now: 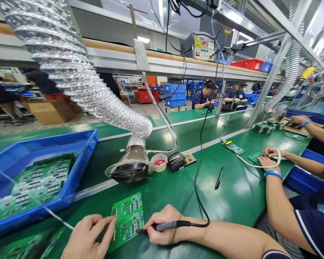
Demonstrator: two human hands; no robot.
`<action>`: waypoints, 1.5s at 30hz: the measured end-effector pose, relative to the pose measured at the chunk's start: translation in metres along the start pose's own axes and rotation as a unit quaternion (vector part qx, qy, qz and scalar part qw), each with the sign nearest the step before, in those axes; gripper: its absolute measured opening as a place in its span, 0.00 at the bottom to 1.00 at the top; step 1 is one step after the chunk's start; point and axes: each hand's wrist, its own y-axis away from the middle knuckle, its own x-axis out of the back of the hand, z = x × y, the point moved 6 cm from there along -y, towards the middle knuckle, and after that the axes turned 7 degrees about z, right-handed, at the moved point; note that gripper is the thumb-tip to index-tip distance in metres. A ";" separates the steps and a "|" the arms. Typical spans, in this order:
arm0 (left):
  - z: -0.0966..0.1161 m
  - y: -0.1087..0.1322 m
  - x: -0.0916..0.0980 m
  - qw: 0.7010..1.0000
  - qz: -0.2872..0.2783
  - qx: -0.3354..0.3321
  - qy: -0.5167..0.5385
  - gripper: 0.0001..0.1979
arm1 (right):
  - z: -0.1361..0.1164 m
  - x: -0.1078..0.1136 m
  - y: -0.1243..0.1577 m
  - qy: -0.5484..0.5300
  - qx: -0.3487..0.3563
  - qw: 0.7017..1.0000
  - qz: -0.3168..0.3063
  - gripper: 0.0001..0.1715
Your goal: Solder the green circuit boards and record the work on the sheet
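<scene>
A green circuit board (128, 219) lies on the green bench in front of me. My left hand (89, 235) is at its left edge, thumb and index finger closed together against the board. A pale thin cord (52, 213) runs from the left toward the back of this hand; whether the fingers hold it is unclear. My right hand (164, 226) grips a soldering iron (169, 225) like a pen, its tip at the board's right edge. From the handle, a black cable (197, 180) loops up to the overhead frame.
A blue tray (82, 154) of circuit boards stands left; more boards (24, 246) lie before it. Beyond my board are a fume hood (133, 162), a tape roll (159, 162) and a black block (176, 161). A pen (219, 178) lies right, near a co-worker's hands (270, 160).
</scene>
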 end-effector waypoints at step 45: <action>0.037 0.024 -0.012 0.935 -0.350 0.014 0.049 0.60 | 0.081 0.061 -0.039 -0.001 -0.164 0.977 0.133 0.30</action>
